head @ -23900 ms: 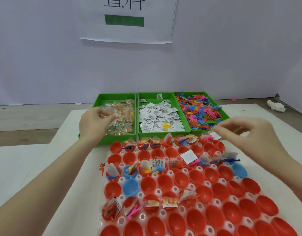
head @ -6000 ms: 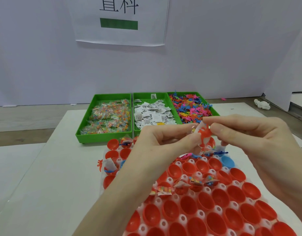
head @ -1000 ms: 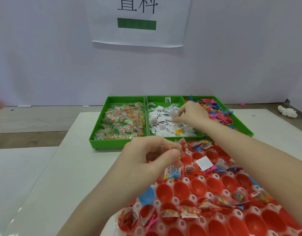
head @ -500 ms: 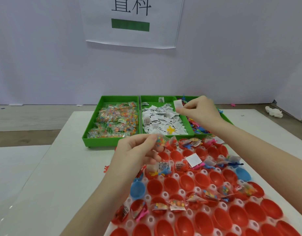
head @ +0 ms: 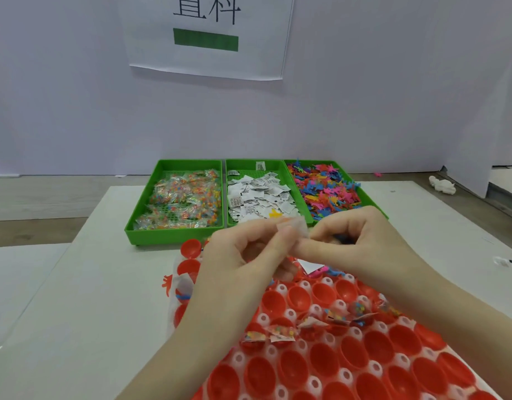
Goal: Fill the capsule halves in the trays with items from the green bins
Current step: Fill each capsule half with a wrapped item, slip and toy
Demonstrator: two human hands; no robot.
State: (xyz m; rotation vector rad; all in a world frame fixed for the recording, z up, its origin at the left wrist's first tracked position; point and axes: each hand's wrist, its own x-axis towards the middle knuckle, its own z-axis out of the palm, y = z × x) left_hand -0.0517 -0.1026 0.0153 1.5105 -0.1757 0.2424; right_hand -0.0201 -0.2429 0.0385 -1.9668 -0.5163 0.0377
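**Both hands pinch a small packet above the capsule tray**

Pinched between thumb and fingertips, a small clear packet (head: 293, 226) sits where the two hands meet, above the far end of the tray (head: 315, 382). The left hand (head: 243, 258) has a narrow grip closed on the packet's near side. The right hand (head: 361, 241) touches it from the other side with curled fingers, and something dark and blurred shows inside that curl; what it is cannot be told.

Red capsule halves (head: 295, 298) fill the white tray on the bench (head: 76, 313), open side up. One row across the middle already holds packets and paper slips (head: 280, 333); the rows nearer the camera are bare red cups. Halves at the tray's far left edge (head: 190, 248) peek out beside the left wrist, and a small orange figure (head: 167, 284) lies on the bench just left of the tray.

Beyond the hands three green bins stand side by side, touching. The left bin (head: 139, 223) holds clear packets of coloured beads, the middle bin (head: 243, 166) white printed slips, and the right bin (head: 367, 197) a heap of small coloured plastic figures. A paper sign (head: 208, 39) with a green bar hangs on the wall behind.
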